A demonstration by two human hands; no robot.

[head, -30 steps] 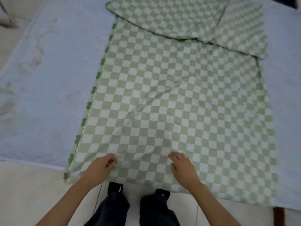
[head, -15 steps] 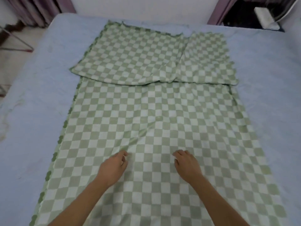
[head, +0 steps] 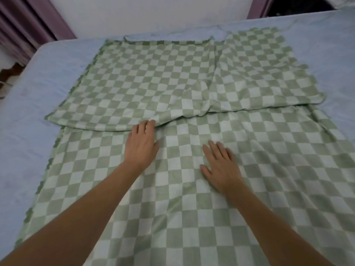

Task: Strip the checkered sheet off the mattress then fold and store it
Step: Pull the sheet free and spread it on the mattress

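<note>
- The checkered sheet [head: 172, 223] lies spread flat on the bed, and its near part runs out of the bottom of the view under both forearms.
- The scalloped green left edge of the sheet rests on top of the mattress [head: 38, 89] and is not tucked under it. From that, the stripping looks done.
- The right hand [head: 221, 166] lies palm down on the sheet a little right of centre. Its grip is wide, with the fingers spread and straight, and it holds nothing.
- The left hand [head: 142, 144] reaches a little farther. Its fingers are nearly straight and close together, and their tips touch the near edge of a folded-over flap [head: 153, 83]. The grip looks wide and flat. I cannot tell whether any cloth is caught under the fingertips.
- Beyond the hands, the far end of the sheet is turned back toward the person in two flaps. The left flap overlaps the right along a rumpled seam near the middle, and the fold line is wavy.
- Judged from this, the folding has only begun, with one rough fold made. Still to do are smoothing that flap, the further folds down to a bundle, and putting the bundle away.
- Bare blue mattress shows on both sides and past the flaps.
- Farthest off stand a pale wall [head: 153, 12] and a purple curtain [head: 28, 22] at the left.
</note>
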